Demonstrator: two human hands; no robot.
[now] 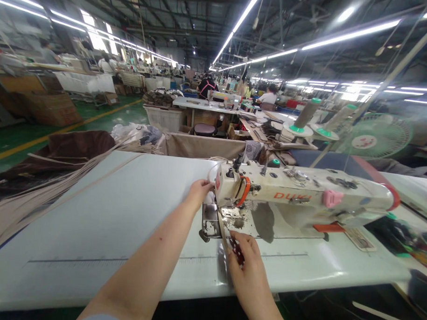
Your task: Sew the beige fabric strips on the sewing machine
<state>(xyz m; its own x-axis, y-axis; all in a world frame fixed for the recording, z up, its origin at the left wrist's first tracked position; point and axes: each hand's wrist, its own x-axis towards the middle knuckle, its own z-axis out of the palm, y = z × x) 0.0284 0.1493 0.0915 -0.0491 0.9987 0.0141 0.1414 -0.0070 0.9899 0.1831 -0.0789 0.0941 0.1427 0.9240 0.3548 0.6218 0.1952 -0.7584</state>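
Observation:
A white sewing machine (303,193) stands on the pale work table (102,221). My left hand (199,191) reaches behind the needle area at the machine's left end, and its fingers are hidden against the machine head. My right hand (243,256) lies in front of the needle plate (211,223), fingers pressed down on a narrow beige strip (222,230) that runs under the presser foot. A small red-and-dark thing (237,252) shows under my right fingers.
Long beige strips (48,182) and brown fabric (77,148) pile at the table's left. Thread cones (306,117) and a green fan (375,136) stand behind the machine. Fabric bins (203,145) and other workers at tables fill the hall beyond.

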